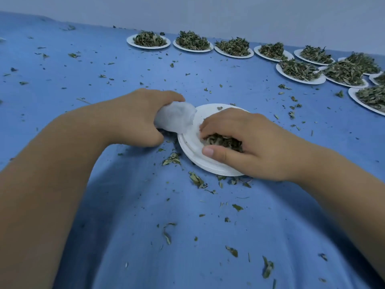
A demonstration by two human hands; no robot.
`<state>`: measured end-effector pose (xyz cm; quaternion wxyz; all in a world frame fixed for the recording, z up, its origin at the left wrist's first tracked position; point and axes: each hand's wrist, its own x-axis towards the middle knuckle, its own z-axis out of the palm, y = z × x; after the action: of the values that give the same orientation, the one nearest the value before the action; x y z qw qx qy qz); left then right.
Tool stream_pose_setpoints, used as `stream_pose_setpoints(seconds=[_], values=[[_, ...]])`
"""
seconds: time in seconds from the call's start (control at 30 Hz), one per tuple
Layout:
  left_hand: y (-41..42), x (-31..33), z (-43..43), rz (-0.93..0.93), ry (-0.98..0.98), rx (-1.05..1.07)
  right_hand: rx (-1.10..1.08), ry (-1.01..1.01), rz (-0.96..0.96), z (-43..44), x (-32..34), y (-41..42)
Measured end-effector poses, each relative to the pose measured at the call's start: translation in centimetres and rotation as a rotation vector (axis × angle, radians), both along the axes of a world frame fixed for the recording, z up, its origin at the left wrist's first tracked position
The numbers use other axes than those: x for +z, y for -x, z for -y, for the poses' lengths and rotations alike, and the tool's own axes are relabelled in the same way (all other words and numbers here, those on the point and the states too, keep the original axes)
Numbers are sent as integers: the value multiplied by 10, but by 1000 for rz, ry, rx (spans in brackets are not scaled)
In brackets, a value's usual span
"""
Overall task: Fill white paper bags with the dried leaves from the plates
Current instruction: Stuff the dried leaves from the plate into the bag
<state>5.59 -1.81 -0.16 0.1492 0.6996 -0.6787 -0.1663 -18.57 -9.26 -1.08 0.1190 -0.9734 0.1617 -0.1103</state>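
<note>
Two hands work at one near plate [189,143]: the left hand [133,119] grips one white paper bag [176,118] at its rim; the right hand [250,142] curls round dried leaves [224,140] on it; roughly ten heaped plates [130,41] line the far side; leaf-strewn blue cloth [187,236], pale wall [208,11].

The right hand [248,140] hides most leaves [225,140] on the near plate [191,147], the left hand [135,117] the bag's [177,117] bottom; plates [352,94] at the table's [125,205] right edge are cropped.
</note>
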Motion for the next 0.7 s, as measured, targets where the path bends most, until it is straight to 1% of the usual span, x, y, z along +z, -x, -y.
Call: stream_pose_setpoints(seconds=[0.03,0.1,0.23,0.33,0.43,0.57,0.7], values=[[-1,-3,2,34,37,42,-15,6,33,0,-1,1],[-3,-7,5,31,97,71,-52,39,51,1,-1,6],[-2,-15,11,6,182,146,-44,99,-21,-1,-7,13],[0,-14,13,-62,329,244,-38,117,71,-3,-13,11],[9,-12,13,-140,431,272,-9,103,167,-6,-17,9],[27,-10,11,-152,501,229,-58,10,213,-9,-16,7],[36,-10,11,-113,486,212,-188,-198,233,-9,-4,5]])
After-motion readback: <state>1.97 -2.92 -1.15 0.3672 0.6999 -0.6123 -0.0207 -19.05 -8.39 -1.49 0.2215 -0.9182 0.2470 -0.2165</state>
